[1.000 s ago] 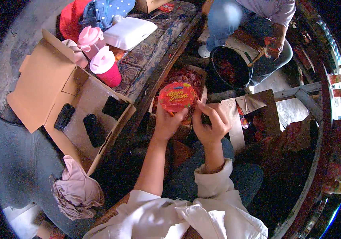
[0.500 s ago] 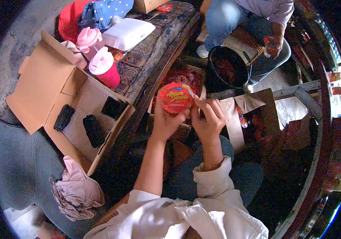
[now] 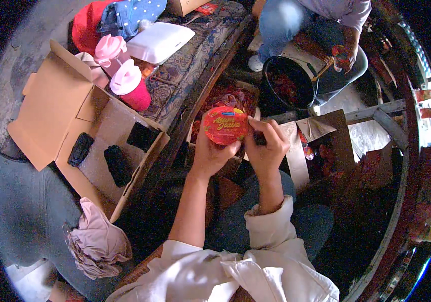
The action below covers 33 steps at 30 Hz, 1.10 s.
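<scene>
A round container with a glossy red printed label (image 3: 224, 128) on its top is held up in front of me. My left hand (image 3: 209, 157) wraps round its lower left side, thumb along the bottom edge. The fingers of my right hand (image 3: 269, 146) are bent and pinched together at the label's right edge. The container's sides are mostly hidden by my hands and the label. Just beyond it, an open carton (image 3: 249, 103) holds several clear plastic containers (image 3: 231, 96) with reddish contents.
An opened cardboard box (image 3: 52, 110) with black bundles (image 3: 118, 165) lies left. On the patterned cushion (image 3: 195, 55) stand a pink tumbler (image 3: 134, 95) and a white foam box (image 3: 161, 43). At the far right, a person's hand (image 3: 345, 59) holds a small container beside a black bucket (image 3: 288, 104).
The labelled top has tilted and turned a little in my left hand. My right fingers have shifted slightly right along its edge. The other person's hand has moved slightly.
</scene>
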Tool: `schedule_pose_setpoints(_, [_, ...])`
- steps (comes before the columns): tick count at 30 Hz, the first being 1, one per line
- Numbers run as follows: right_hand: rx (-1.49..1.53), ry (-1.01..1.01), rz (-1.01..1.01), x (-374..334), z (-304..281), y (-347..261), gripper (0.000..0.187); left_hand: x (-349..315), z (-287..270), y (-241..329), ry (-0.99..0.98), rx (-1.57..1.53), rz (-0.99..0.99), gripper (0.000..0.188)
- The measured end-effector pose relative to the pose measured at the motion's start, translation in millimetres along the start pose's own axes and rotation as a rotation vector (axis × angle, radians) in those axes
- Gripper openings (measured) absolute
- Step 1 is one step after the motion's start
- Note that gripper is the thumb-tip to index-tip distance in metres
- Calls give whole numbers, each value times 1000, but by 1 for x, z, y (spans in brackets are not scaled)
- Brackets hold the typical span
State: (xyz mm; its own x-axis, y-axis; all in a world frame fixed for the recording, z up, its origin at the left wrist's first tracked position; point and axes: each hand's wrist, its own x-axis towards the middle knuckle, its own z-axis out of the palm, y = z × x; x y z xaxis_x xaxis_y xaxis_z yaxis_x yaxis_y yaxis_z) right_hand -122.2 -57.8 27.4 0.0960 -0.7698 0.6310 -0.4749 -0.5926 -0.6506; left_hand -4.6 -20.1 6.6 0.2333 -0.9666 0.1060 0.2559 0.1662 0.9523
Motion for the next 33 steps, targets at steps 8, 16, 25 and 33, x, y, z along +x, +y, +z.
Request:
schedule_pose_setpoints(8, [84,7,98,1,-1,-5,21,0,5,3,57,10,-61,60])
schedule_pose_setpoints(16, [80,16,24,0,0,-7,24,0,-1,1,22,19,34,58])
schedule_pose_setpoints(25, [29,9,0,2,-2,-7,26,-1,2,-1,-6,12,-31,58])
schedule_pose_setpoints(33, [78,27,34,4,-1,-6,24,-3,1,-5,71,34,16,62])
